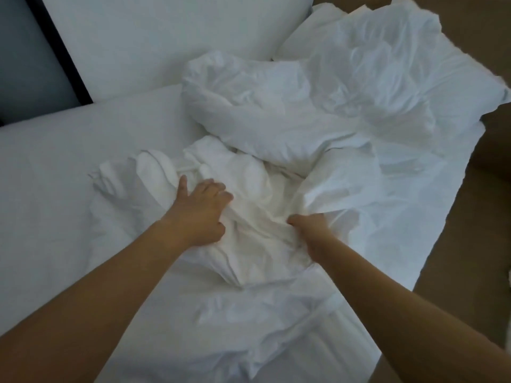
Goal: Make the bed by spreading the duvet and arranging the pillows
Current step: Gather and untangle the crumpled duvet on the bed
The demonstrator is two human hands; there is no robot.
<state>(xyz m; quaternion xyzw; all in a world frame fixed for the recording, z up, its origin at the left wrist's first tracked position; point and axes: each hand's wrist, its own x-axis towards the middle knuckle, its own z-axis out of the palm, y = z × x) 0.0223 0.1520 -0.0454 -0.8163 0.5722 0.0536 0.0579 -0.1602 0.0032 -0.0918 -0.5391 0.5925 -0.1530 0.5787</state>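
Note:
A crumpled white duvet (pixel 265 125) lies bunched across the middle and right of the bed (pixel 49 194). My left hand (pixel 201 208) grips a fold of it at the middle, fingers curled into the cloth, thumb stretched out. My right hand (pixel 312 228) grips another fold just to the right, its fingers buried in the fabric. A smooth white pillow (pixel 166 37) lies at the head, top left. A second, wrinkled pillow (pixel 409 59) sits at the top right, partly under the duvet.
Brown floor (pixel 475 205) runs along the bed's right side. A dark headboard or wall panel (pixel 36 59) stands at the top left. Flat white sheet covers the left of the mattress.

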